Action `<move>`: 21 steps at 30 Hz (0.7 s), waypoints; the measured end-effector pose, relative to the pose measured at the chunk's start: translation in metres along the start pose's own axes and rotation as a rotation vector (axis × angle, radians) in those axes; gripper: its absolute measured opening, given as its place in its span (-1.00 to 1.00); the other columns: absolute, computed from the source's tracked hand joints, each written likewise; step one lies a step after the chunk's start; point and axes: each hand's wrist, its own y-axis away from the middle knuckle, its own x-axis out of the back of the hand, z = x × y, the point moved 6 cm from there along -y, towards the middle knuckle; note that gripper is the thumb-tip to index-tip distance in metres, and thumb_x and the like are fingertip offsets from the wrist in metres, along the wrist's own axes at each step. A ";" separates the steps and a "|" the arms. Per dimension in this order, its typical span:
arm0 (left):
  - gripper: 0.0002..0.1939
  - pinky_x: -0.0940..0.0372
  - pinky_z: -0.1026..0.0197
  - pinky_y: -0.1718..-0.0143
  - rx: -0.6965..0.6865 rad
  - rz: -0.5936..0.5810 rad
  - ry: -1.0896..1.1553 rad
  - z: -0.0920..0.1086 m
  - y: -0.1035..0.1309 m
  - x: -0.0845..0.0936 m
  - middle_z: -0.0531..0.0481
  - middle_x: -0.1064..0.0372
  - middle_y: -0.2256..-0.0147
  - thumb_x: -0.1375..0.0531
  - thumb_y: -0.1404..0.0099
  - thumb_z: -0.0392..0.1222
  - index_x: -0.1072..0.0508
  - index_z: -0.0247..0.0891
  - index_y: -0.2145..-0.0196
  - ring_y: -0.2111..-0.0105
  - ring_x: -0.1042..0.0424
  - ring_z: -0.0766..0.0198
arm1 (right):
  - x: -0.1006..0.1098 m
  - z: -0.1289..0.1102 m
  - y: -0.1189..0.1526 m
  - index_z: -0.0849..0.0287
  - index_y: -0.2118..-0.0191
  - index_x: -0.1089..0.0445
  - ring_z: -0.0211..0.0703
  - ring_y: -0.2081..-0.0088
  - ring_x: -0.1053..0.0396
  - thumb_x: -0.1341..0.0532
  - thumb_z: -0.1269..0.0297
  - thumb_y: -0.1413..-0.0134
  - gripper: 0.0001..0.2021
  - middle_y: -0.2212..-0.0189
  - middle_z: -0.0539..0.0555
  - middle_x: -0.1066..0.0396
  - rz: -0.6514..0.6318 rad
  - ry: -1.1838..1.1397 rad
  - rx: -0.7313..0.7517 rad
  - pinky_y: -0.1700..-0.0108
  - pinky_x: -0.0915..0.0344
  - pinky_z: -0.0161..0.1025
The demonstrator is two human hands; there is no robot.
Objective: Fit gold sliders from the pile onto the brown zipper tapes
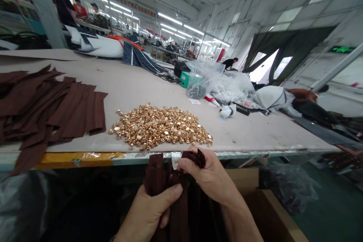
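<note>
Dark brown fabric strips (179,211) hang between my two hands in front of the table edge. My left hand (151,208) is closed around a bundle of them, its thumb lying across the front. Higher up and to the right, my right hand (208,174) grips the bunched, folded end of more brown strips (194,157). A small whitish piece (175,160) shows beside the right thumb; what it is I cannot make out. Just beyond my hands lies a heap of small shiny gold metal pieces (161,126) on the table.
More brown strips (70,109) are piled at the table's left, some over the edge. Clear plastic bags (221,81), a green box (185,79) and dark striped cloth (138,58) lie at the back. A cardboard box (272,211) stands below right. People (81,9) work in the distance.
</note>
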 end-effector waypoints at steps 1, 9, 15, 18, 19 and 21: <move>-0.66 0.16 0.40 0.76 -0.002 0.000 -0.015 -0.002 0.000 0.000 0.21 -0.13 0.83 -0.38 0.09 0.00 -0.50 -0.31 0.42 0.82 0.04 0.51 | 0.000 0.000 0.001 0.20 0.47 -0.33 -0.27 0.44 -0.20 -0.21 0.23 -0.13 -0.80 0.54 -0.07 -0.25 0.007 0.010 -0.005 0.36 -0.17 -0.34; -0.71 -0.18 0.31 0.66 -0.061 -0.064 0.099 -0.014 0.004 -0.003 0.13 -0.28 0.75 -0.45 0.24 -0.08 -0.51 -0.26 0.56 0.74 -0.20 0.41 | 0.005 -0.001 0.011 0.16 0.57 -0.18 -0.34 0.58 -0.06 -0.31 0.17 0.02 -0.68 0.67 -0.14 -0.10 0.061 0.044 -0.104 0.54 -0.04 -0.36; -0.66 0.16 0.40 0.77 -0.052 -0.036 0.028 -0.008 -0.002 0.008 0.13 -0.27 0.73 -0.36 0.07 0.05 -0.45 -0.28 0.49 0.84 0.01 0.54 | 0.031 -0.001 -0.008 0.17 0.40 -0.41 -0.17 0.47 -0.32 -0.20 0.19 -0.12 -0.82 0.52 0.02 -0.41 0.373 0.586 0.012 0.38 -0.18 -0.26; -0.64 0.16 0.40 0.77 -0.041 -0.006 0.043 -0.007 -0.002 0.009 0.12 -0.28 0.68 -0.37 0.09 0.06 -0.45 -0.29 0.48 0.82 0.00 0.54 | 0.016 -0.005 -0.024 0.17 0.42 -0.41 -0.08 0.39 -0.39 -0.18 0.21 -0.14 -0.81 0.45 0.12 -0.47 0.384 1.047 0.018 0.35 -0.16 -0.22; -0.63 0.17 0.40 0.77 -0.043 -0.008 0.044 -0.007 -0.002 0.008 0.12 -0.28 0.68 -0.37 0.09 0.06 -0.45 -0.29 0.49 0.82 0.00 0.54 | 0.011 -0.006 -0.028 0.17 0.43 -0.40 -0.06 0.39 -0.40 -0.19 0.23 -0.12 -0.83 0.44 0.14 -0.47 0.385 1.128 0.011 0.36 -0.15 -0.22; -0.64 0.18 0.39 0.77 -0.050 -0.020 0.041 -0.007 -0.002 0.008 0.11 -0.29 0.69 -0.36 0.07 0.05 -0.44 -0.30 0.49 0.84 -0.01 0.54 | 0.003 -0.008 -0.034 0.18 0.40 -0.38 -0.04 0.39 -0.41 -0.20 0.27 -0.10 -0.88 0.42 0.17 -0.48 0.387 1.177 0.001 0.38 -0.13 -0.22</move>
